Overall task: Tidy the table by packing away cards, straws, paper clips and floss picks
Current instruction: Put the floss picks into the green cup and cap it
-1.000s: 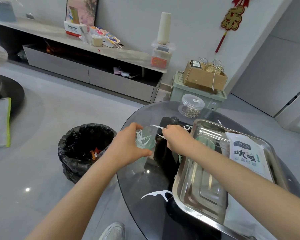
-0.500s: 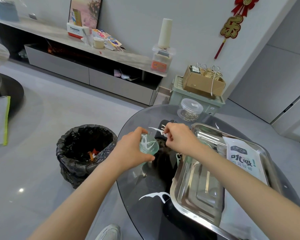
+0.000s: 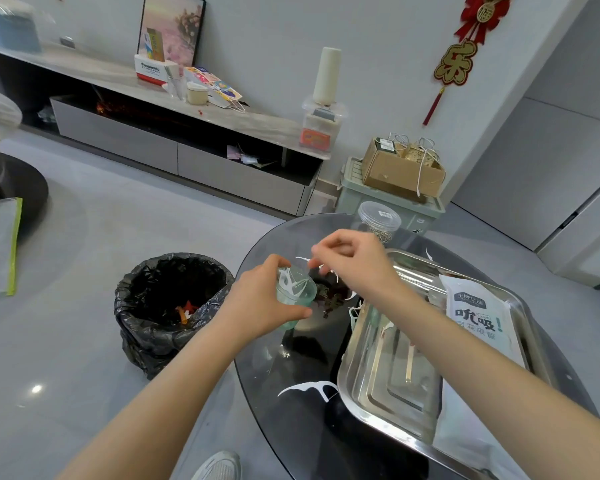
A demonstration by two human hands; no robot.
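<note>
We note the left grip (image 3: 264,301) wrapped round a small pale-green cup (image 3: 300,294), thumb on the near side and fingers curled round the far wall, the cup's mouth tipped toward the other hand. Whether its base touches the dark glass tabletop (image 3: 291,431) we cannot tell. A cluster of white stored picks (image 3: 289,281) stands inside it. The right grip (image 3: 354,261) sits just above and beyond the cup's mouth, fingers curled in, thumb and forefinger pinching one white floss pick (image 3: 303,259). Its free end points left, close over the rim; contact with the cup we cannot make out. Nearer us, a loose pick (image 3: 309,389) lies flat on the tabletop, just beside the near-left corner of the steel tray (image 3: 371,386). A few stray picks (image 3: 354,308) lie along the tray's left edge, below the right wrist. A straw packet (image 3: 478,320) lies in the tray's right half. Behind the right grip stands a clear lidded jar (image 3: 378,216) with metal clips at the bottom. On the floor, left of the tabletop, is a bin (image 3: 174,299) lined with a black bag.
</note>
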